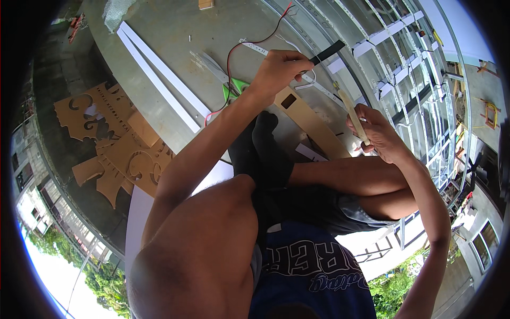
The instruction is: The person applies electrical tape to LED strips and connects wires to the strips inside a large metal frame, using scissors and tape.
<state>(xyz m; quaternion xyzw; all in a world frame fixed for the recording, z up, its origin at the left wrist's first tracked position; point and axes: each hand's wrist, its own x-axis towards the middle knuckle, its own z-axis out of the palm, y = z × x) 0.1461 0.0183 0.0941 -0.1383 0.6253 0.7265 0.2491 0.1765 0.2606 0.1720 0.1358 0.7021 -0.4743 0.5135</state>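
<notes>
My left hand [281, 72] is closed in a pinch on a flat black strip [328, 53], which sticks out to the right of the fingers. My right hand [376, 135] grips a slim, cream-coloured, slightly curved bar [351, 111] whose kind I cannot make out. Beyond both hands lies a metal frame [366, 45] carrying rows of white light strips. A thin white cable [306, 83] loops just under my left fingers. Left of that wrist, green-handled scissors [234, 90] rest on the floor beside a red and black wire [229, 56].
Two long white strips [159, 80] lie at the left of the grey floor [170, 32]. Cut brown cardboard pieces [98, 114] are piled farther left. A long brown cardboard piece [313, 125] lies by my feet [265, 133], between my hands.
</notes>
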